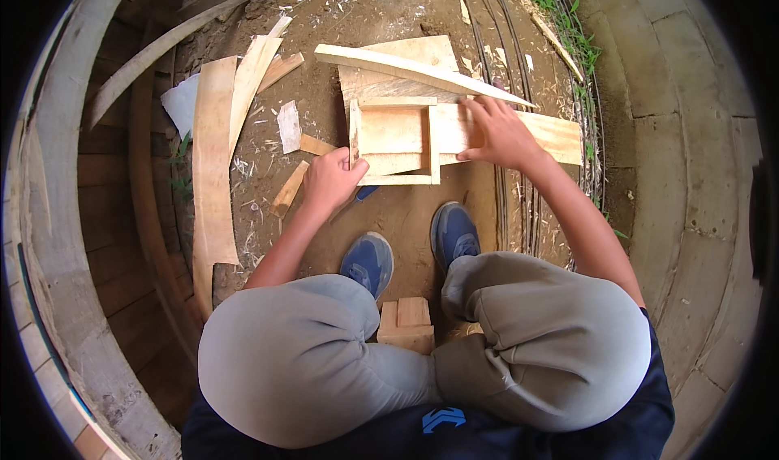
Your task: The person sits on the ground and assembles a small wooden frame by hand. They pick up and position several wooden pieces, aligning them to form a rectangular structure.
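Note:
A small rectangular wooden frame (434, 145) made of thin strips lies in front of me. My left hand (331, 182) is closed on its left side, thumb over the strip near the lower corner. A long pale board (556, 139) runs out to the right from beneath the frame and shows through its opening. My right hand (499, 134) grips this board just right of the frame, thumb and fingers spanning its width. Beyond the frame, a tapered wooden strip (406, 64) lies across a wide flat board (434, 48).
Long planks (215, 160) and wood offcuts (288, 188) lie to the left among shavings. A blue-handled tool (367, 192) is partly hidden under the frame. Dark rods (519, 208) run along the ground on the right, beside a block wall (673, 168). A wooden block (406, 322) sits between my legs.

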Available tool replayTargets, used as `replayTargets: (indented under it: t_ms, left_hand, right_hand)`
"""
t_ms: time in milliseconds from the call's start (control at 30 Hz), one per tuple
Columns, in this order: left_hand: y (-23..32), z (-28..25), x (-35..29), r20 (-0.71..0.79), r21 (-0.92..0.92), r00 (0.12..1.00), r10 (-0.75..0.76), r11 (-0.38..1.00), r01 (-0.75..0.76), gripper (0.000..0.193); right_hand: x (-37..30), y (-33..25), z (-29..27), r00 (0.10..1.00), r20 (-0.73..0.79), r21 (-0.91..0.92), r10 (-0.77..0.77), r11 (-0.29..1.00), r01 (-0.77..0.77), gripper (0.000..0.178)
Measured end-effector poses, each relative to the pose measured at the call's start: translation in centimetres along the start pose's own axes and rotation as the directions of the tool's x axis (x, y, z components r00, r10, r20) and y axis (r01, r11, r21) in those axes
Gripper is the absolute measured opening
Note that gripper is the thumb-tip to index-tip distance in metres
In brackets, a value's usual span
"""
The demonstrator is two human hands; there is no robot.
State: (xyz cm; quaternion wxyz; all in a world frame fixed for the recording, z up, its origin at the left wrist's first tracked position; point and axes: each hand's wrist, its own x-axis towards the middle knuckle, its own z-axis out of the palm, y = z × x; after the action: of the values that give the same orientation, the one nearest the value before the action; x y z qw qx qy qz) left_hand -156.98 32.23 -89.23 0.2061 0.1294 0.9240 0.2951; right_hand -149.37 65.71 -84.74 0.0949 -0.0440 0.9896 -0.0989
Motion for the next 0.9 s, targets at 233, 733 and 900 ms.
replayTargets:
  t_ms: [233,733,900]
  left_hand:
    - [0.1,0.1,0.0,-0.007,-0.011,1.0,-0.027,1.0,0.027,0.041]
    - [-1.1,0.3,0.3,-0.045,-0.044,0.998,0.036,0.998,-0.038,0.04]
    - [-0.2,0.1,-0.3,-0.013,-0.106,1.0,-0.018,0.994,0.016,0.04]
  right_hand:
    - [0.1,2.6,-1.2,0.997,0.071,0.149,-0.034,0.989,0.023,0.103]
    - [-0.7,1.6,-1.2,0.999,0.051,0.126,-0.002,0.992,-0.004,0.094]
    - [-1.1,2.6,-0.4,0.993,-0.093,0.167,-0.073,0.982,0.088,0.091]
